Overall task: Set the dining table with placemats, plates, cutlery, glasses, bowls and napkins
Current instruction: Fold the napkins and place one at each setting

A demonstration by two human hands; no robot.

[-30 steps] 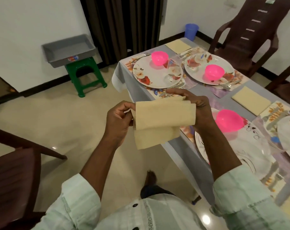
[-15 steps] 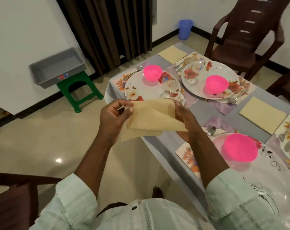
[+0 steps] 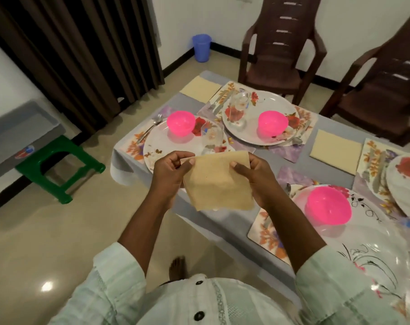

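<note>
Two hands hold one folded tan napkin [image 3: 219,181] in the air, above the near edge of the table [image 3: 335,165]. Your left hand [image 3: 170,173] pinches its upper left corner between thumb and fingers; your right hand [image 3: 258,178] pinches the upper right corner. You appear to be on the napkin step. Two napkins already lie flat: one at the far corner [image 3: 200,89], one between the settings on the right [image 3: 336,150]. The plates with pink bowls nearest you, left [image 3: 180,124] and right [image 3: 329,208], show no napkin beside them. Next, you likely lower this one flat onto bare cloth between those two settings, clear of the glass [image 3: 212,137] just behind it.
</note>
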